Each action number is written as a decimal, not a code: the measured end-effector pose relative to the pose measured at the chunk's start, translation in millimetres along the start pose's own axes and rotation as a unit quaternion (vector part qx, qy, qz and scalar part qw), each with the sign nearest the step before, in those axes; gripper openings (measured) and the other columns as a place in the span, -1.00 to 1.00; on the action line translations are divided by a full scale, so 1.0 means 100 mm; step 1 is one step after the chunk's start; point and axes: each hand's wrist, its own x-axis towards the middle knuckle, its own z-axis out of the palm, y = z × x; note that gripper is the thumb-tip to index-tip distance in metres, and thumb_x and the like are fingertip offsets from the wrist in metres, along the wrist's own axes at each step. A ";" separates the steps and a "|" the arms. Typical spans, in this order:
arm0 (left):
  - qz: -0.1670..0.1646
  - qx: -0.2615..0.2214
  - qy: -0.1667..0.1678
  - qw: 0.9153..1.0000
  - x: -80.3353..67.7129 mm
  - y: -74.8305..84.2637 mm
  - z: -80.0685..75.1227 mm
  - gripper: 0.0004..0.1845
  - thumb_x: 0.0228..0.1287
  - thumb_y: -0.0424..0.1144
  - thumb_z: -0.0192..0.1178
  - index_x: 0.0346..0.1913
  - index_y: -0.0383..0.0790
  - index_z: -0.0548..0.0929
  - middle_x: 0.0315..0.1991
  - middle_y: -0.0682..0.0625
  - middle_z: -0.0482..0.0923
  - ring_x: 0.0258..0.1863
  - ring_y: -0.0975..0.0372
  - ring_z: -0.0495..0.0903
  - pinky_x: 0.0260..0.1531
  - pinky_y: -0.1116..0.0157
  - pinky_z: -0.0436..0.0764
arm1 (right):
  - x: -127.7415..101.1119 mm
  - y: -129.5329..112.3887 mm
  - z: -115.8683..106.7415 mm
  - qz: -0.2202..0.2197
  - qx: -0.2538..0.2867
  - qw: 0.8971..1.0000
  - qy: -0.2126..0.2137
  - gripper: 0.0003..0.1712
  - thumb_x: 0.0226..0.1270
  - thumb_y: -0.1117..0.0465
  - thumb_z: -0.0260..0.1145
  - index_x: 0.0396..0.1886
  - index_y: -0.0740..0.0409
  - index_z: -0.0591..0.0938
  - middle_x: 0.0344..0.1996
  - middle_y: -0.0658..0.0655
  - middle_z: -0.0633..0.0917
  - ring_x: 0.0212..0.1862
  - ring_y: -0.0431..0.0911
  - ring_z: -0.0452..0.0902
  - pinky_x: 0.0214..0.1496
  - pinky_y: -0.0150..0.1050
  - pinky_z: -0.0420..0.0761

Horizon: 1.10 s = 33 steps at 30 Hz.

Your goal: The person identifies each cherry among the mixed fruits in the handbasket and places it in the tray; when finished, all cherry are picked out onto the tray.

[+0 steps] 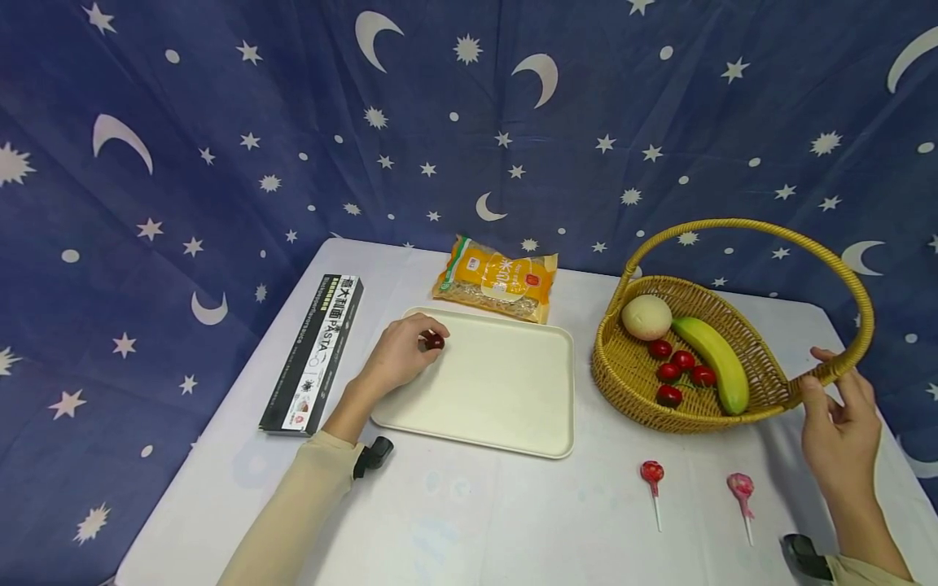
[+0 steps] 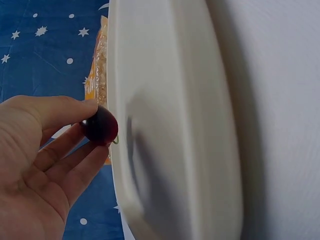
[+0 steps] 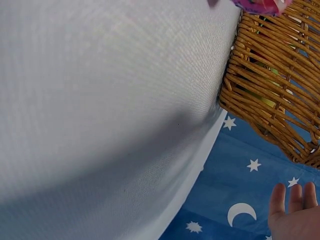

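My left hand (image 1: 427, 340) pinches a dark red cherry (image 1: 436, 342) between thumb and fingers, just over the far left corner of a cream tray (image 1: 498, 399). The left wrist view shows the same cherry (image 2: 101, 126) held in the left hand (image 2: 86, 131) right at the tray's rim (image 2: 170, 125). My right hand (image 1: 828, 382) hovers with relaxed, straight fingers beside the near end of a wicker basket's handle (image 1: 843, 366). In the right wrist view the right hand (image 3: 295, 210) is open and apart from the basket (image 3: 270, 80).
The basket (image 1: 630, 382) holds a pale round fruit (image 1: 646, 317), a banana (image 1: 714, 352) and several cherries (image 1: 677, 370). A red lollipop (image 1: 651, 472) and a pink lollipop (image 1: 740, 486) lie in front of it. A black pasta box (image 1: 317, 350) lies left of the tray, with an orange bag (image 1: 498, 279) behind.
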 end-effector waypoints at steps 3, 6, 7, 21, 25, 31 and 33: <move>-0.002 0.003 -0.002 1.000 0.00 -0.01 0.01 -0.73 0.31 -0.42 0.44 0.05 -0.20 0.80 0.00 -0.12 0.78 -0.06 0.06 0.79 0.04 0.09 0.76 | 0.00 0.00 0.00 0.001 0.002 1.000 -0.001 -0.52 0.73 0.23 0.09 0.52 -0.08 0.54 0.27 -0.56 0.36 0.39 -0.50 0.25 0.10 -0.88 0.36; -0.004 0.005 -0.003 1.000 0.00 -0.01 0.00 -0.73 0.31 -0.42 0.44 0.05 -0.20 0.79 0.00 -0.12 0.78 -0.06 0.06 0.79 0.05 0.08 0.75 | 0.00 0.00 0.00 0.000 0.003 1.000 -0.001 -0.52 0.73 0.23 0.09 0.52 -0.08 0.54 0.27 -0.56 0.36 0.40 -0.50 0.25 0.11 -0.88 0.36; -0.005 0.006 -0.004 1.000 0.00 -0.01 0.00 -0.72 0.31 -0.42 0.44 0.05 -0.20 0.79 0.00 -0.12 0.78 -0.06 0.06 0.79 0.05 0.08 0.75 | 0.00 0.00 0.00 -0.001 0.004 1.000 -0.001 -0.52 0.73 0.23 0.09 0.52 -0.08 0.54 0.27 -0.56 0.36 0.40 -0.50 0.25 0.10 -0.88 0.36; -0.018 0.018 -0.009 1.000 -0.01 -0.03 0.02 -0.68 0.29 -0.41 0.45 0.10 -0.16 0.78 0.05 -0.14 0.76 -0.07 0.04 0.78 0.05 0.04 0.71 | 0.00 0.01 0.00 -0.003 0.012 1.000 -0.003 -0.51 0.72 0.25 0.09 0.53 -0.06 0.53 0.26 -0.54 0.35 0.35 -0.50 0.28 0.07 -0.88 0.37; -0.022 0.024 -0.007 0.999 -0.01 -0.03 0.02 -0.66 0.28 -0.40 0.46 0.11 -0.14 0.78 0.06 -0.12 0.76 -0.06 0.04 0.76 0.04 0.04 0.69 | -0.01 0.02 0.00 0.000 0.012 1.000 -0.003 -0.50 0.72 0.25 0.09 0.53 -0.07 0.53 0.27 -0.54 0.36 0.35 -0.50 0.28 0.07 -0.88 0.37; -0.025 0.028 -0.007 0.999 -0.01 -0.03 0.01 -0.64 0.28 -0.38 0.45 0.12 -0.10 0.77 0.12 -0.10 0.75 0.07 0.00 0.74 0.13 -0.01 0.68 | 0.00 0.03 0.00 -0.002 0.011 1.000 -0.002 -0.51 0.72 0.25 0.09 0.53 -0.06 0.53 0.28 -0.54 0.36 0.35 -0.51 0.28 0.07 -0.88 0.37; -0.024 0.025 -0.007 0.999 -0.01 -0.02 0.01 -0.65 0.28 -0.38 0.45 0.12 -0.10 0.77 0.13 -0.10 0.75 0.10 -0.02 0.74 0.16 -0.01 0.68 | 0.00 0.03 0.00 0.000 0.011 1.000 -0.003 -0.50 0.72 0.25 0.09 0.54 -0.07 0.53 0.28 -0.53 0.36 0.35 -0.51 0.28 0.07 -0.88 0.37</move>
